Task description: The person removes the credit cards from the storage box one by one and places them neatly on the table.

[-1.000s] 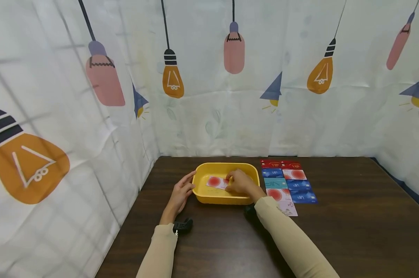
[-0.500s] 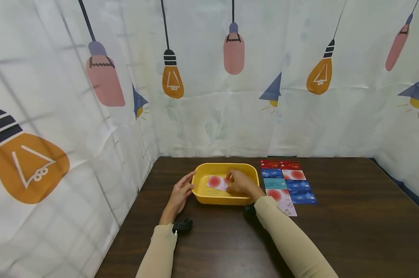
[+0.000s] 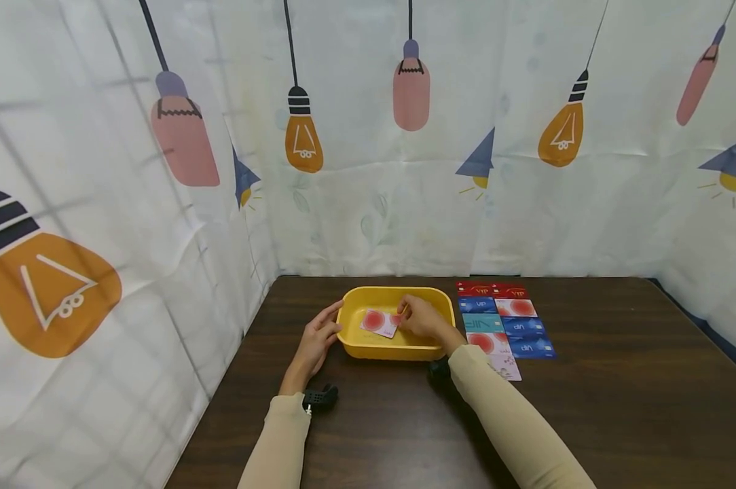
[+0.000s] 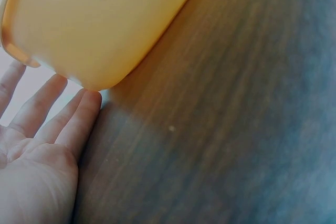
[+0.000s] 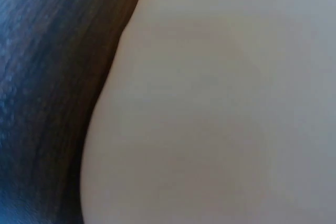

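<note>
A yellow plastic basin (image 3: 398,354) stands on the dark wooden table. Inside it lies a pink-and-white card (image 3: 379,322) with a red circle, turned at a slight slant. My right hand (image 3: 421,319) reaches into the basin, its thumb and fingers pinching the card's right end; the fingertips partly cover that end. At the basin's left end is my left hand (image 3: 316,341), touching the rim and outer wall. The left wrist view shows this hand (image 4: 39,145) with fairly straight fingers against the basin (image 4: 100,24). Blurred skin fills most of the right wrist view.
Right of the basin, several cards lie in two columns: red VIP cards (image 3: 510,291), blue cards (image 3: 523,327), a teal card (image 3: 482,322) and pink-white cards (image 3: 516,308). A patterned curtain (image 3: 368,204) hangs behind and left of the table (image 3: 618,380).
The card in the basin has shifted slightly left and tilted more. My right fingers have moved a little at its right end. My left hand has stayed in place.
</note>
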Demonstrator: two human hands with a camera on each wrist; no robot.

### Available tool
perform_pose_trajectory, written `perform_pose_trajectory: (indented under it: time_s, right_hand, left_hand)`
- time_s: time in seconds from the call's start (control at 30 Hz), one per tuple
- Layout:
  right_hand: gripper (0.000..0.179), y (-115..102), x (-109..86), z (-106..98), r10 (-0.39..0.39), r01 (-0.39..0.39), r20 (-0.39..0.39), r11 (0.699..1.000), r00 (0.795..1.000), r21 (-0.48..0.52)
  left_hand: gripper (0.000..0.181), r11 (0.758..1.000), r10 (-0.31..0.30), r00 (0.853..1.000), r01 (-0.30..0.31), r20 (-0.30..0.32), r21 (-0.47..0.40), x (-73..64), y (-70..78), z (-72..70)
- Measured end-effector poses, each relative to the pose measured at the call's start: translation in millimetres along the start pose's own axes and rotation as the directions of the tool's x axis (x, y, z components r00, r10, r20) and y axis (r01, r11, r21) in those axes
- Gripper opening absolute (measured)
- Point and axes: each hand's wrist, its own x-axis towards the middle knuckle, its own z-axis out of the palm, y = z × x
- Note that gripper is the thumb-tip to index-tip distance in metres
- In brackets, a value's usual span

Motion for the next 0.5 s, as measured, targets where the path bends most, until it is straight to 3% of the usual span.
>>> perform_pose_trajectory:
  time_s: [0.13, 0.27, 0.5]
  right_hand:
    - [0.02, 0.1, 0.5, -0.6, 0.004, -0.005, 0.006, 1.0, 1.0, 0.024]
    - [0.029, -3.4, 0.2, -0.2, 0.081, -0.081, 0.029, 0.997, 0.996, 0.018]
    - [0.049, -16.9, -0.2, 10.7, 0.122, -0.118, 0.032, 0.987, 0.992, -0.109]
  left_hand:
    - [0.054, 1.0, 0.003, 1.0, -0.003, -0.001, -0.002, 0.5, -0.5, -0.7]
    - [0.054, 1.0, 0.004, 1.0, -0.004, 0.001, 0.004, 1.2, -2.3, -1.4]
    - [0.053, 1.0, 0.007, 1.0, -0.007, -0.008, -0.013, 2.0, -3.1, -1.1]
